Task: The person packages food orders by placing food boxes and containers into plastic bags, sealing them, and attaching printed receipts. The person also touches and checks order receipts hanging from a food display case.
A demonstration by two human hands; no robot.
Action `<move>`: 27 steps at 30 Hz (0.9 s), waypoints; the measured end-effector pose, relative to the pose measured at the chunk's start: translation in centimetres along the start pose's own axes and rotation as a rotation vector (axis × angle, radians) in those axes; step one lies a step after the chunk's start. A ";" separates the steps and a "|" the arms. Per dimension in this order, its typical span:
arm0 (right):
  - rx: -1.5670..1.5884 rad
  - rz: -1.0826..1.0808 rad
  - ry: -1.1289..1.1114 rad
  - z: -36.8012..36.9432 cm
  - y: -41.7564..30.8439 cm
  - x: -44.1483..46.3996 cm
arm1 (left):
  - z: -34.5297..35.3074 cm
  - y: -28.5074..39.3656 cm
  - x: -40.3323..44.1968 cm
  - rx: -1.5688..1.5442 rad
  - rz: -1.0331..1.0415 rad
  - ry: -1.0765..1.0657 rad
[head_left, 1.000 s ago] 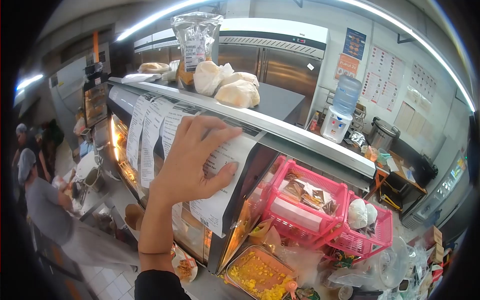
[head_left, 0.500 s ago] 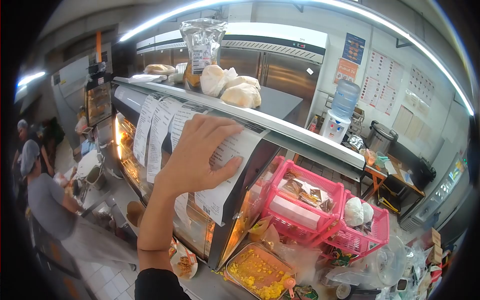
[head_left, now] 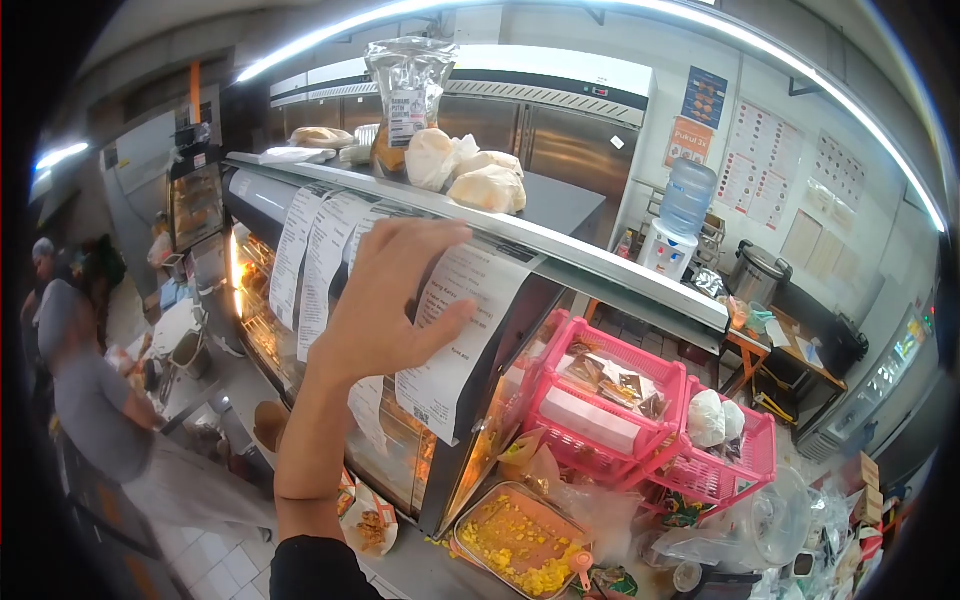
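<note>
My left hand (head_left: 380, 315) is raised in front of a row of printed order slips hanging from the top of a lit glass display case (head_left: 412, 485). It is open, slightly blurred, thumb apart from the fingers. Nearest to it is the large rightmost slip (head_left: 470, 345), partly behind the thumb; whether the fingertips touch it I cannot tell. More slips, among them a long one (head_left: 328, 265) and a narrower one (head_left: 291, 250), hang to the left. Part of another slip (head_left: 368, 410) shows below the wrist. My right hand is out of view.
A metal ledge (head_left: 620, 285) runs above the slips, bearing a bag of fried garlic (head_left: 405, 110) and wrapped bundles (head_left: 487, 185). Pink baskets (head_left: 600, 430) and a tray with yellow food bits (head_left: 520, 540) stand at lower right. A co-worker (head_left: 95, 390) stands at left.
My left hand has shifted slightly up and left, its fingers straighter, exposing more of the rightmost slip's print. The co-worker at left has moved slightly.
</note>
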State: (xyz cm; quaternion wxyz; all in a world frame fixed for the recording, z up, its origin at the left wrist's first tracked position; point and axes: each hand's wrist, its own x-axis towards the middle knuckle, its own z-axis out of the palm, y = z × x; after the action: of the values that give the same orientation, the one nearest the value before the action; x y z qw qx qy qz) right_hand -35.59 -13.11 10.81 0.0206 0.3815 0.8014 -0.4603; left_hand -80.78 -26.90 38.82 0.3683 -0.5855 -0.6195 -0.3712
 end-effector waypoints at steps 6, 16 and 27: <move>0.912 0.189 0.017 5.2 14.0 3.6 | -1.3 -1.2 -1.6 -0.032 -0.074 0.213; 0.898 0.216 0.053 4.1 10.2 2.2 | -0.7 -0.5 -2.1 -0.005 0.050 0.221; 0.904 0.263 0.073 4.5 10.4 2.1 | 1.0 0.2 -0.1 -0.003 0.065 0.131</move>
State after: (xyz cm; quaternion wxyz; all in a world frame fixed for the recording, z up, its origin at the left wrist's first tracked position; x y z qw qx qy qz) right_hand -31.98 -12.26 -0.06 -0.1177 0.4666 0.4658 -0.7426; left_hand -80.64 -26.01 38.29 0.4190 -0.5805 -0.5741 -0.3974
